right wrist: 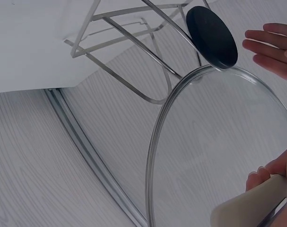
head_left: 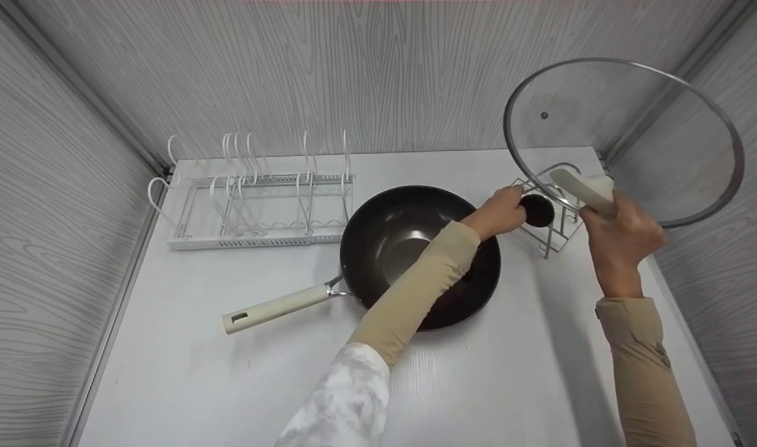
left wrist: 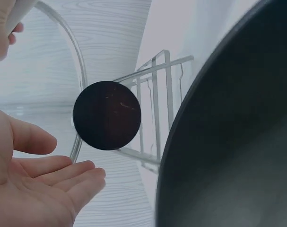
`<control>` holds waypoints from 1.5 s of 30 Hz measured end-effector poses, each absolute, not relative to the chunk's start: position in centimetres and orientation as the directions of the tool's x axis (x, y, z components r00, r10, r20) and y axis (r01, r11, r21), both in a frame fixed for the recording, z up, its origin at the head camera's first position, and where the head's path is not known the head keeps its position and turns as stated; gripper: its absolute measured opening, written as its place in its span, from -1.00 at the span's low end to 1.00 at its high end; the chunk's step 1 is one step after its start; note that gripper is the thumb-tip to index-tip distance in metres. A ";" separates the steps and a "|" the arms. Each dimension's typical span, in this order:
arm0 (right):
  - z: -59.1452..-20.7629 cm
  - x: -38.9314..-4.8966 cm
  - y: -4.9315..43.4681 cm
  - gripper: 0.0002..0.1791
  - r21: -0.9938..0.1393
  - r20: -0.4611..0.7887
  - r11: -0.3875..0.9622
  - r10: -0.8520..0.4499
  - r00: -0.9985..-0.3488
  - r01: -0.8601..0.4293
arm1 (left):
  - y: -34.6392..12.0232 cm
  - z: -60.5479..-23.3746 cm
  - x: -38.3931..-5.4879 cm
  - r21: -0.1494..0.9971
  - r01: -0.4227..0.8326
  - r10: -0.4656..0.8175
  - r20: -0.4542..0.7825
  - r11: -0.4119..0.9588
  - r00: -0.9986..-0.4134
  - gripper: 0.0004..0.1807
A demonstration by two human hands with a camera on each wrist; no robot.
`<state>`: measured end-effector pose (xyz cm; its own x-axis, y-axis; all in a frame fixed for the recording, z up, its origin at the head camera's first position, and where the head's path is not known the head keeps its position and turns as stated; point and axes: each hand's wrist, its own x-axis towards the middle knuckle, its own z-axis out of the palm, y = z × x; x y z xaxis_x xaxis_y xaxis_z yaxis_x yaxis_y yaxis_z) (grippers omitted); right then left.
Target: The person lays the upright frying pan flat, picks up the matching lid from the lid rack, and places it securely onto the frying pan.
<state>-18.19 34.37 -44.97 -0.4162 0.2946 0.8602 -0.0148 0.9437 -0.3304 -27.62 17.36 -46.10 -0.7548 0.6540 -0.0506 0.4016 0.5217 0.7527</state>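
My right hand (head_left: pixel 626 239) grips the cream handle (head_left: pixel 586 189) of a large glass lid (head_left: pixel 639 136). The lid is tilted up at the right, its metal rim crossing in front of a wire stand (head_left: pixel 561 233). A small dark round dish (left wrist: pixel 107 116) is on this stand, close to the lid's rim in both wrist views. Beside the dish, my left hand (head_left: pixel 496 212) reaches across a dark wok (head_left: pixel 409 254). Its fingers (left wrist: pixel 72 182) are extended and loosely bent, with nothing between them and the thumb in the left wrist view.
The wok's cream handle (head_left: pixel 276 308) points to the front left. A white rack (head_left: pixel 260 242) with several upright wire loops stands at the back left. Grey wood-patterned panels (head_left: pixel 353 74) close off the white table (head_left: pixel 241 385) at the back and sides.
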 end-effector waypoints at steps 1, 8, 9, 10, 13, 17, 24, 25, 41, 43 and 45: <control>-44.8 -18.1 34.3 -0.85 -0.332 0.862 0.943 0.298 -0.411 -0.012 | 17.3 -45.9 -27.6 0.734 0.419 0.661 -0.054 0.534 -0.748 -0.45; -43.4 -17.3 33.9 -0.88 -0.375 0.865 0.927 0.349 -0.361 -0.003 | 16.6 -44.8 -26.9 0.607 0.532 0.705 -0.067 0.591 -0.706 -0.42; -43.1 -17.1 33.7 -0.88 -0.382 0.865 0.924 0.355 -0.355 -0.005 | 16.4 -44.6 -26.7 0.582 0.549 0.709 -0.071 0.601 -0.702 -0.41; -42.9 -16.9 33.6 -0.88 -0.391 0.863 0.920 0.364 -0.350 -0.006 | 16.2 -44.4 -26.5 0.552 0.567 0.713 -0.075 0.612 -0.697 -0.40; -42.3 -16.3 33.5 -0.86 -0.408 0.860 0.913 0.384 -0.336 -0.001 | 15.6 -43.8 -25.9 0.453 0.623 0.729 -0.094 0.638 -0.678 -0.39; -41.5 -15.4 33.2 -0.85 -0.423 0.852 0.906 0.396 -0.342 -0.005 | 14.7 -43.1 -25.0 0.355 0.677 0.747 -0.102 0.644 -0.657 -0.37; -40.0 -13.7 32.4 -0.78 -0.447 0.833 0.895 0.411 -0.370 -0.011 | 12.8 -42.0 -23.3 0.254 0.724 0.760 -0.079 0.641 -0.645 -0.35; -39.9 -13.5 32.3 -0.77 -0.452 0.831 0.892 0.415 -0.371 -0.017 | 12.4 -41.9 -23.0 0.243 0.731 0.764 -0.081 0.638 -0.640 -0.35; -38.5 -10.7 30.3 -0.84 -0.524 0.810 0.838 0.434 -0.395 -0.152 | 4.5 -41.7 -19.3 0.210 0.819 0.837 0.001 0.535 -0.547 -0.38; -38.2 -10.3 29.7 -0.85 -0.526 0.812 0.832 0.430 -0.396 -0.177 | 3.3 -41.8 -18.7 0.214 0.817 0.836 0.002 0.536 -0.549 -0.37; -38.0 -9.9 29.2 -0.85 -0.534 0.810 0.820 0.428 -0.400 -0.205 | 2.2 -42.0 -18.3 0.206 0.824 0.838 0.030 0.528 -0.544 -0.38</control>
<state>-9.93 29.15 -37.96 -0.4002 0.4280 0.8103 -0.2046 0.8202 -0.5342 -18.25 2.15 -41.96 -0.5442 0.8384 0.0301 0.8242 0.5276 0.2058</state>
